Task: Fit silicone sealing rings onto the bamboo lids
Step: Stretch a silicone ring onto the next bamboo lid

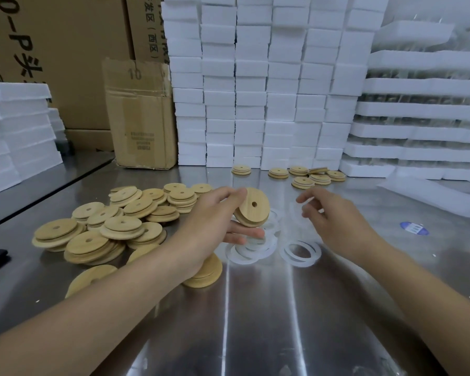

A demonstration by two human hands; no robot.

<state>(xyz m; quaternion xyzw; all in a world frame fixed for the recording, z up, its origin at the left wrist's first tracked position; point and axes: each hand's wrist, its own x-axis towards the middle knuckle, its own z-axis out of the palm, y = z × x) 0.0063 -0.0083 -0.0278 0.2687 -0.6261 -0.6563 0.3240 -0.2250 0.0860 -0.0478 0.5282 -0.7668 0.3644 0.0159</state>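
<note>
Left hand (pixel 215 213) fingers clamp a tilted bamboo lid (pixel 251 207) above loose rings (pixel 244 253) on the counter (pixel 282 308); right hand (pixel 337 215) fingers curl, blurred, cannot tell whether they hold anything

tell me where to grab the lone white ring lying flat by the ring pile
Come from above and pinch the lone ring on its band away from the ring pile, one fingertip in the hole, thumb outside. It lies thin and flat on the steel table, leaving no edge to get under.

Two bare forearms (pixel 120 308) uncovered to the frame edge, bare left grip (pixel 215 221), bare right grip (pixel 337 221), slender fingers (pixel 228 192)
</note>
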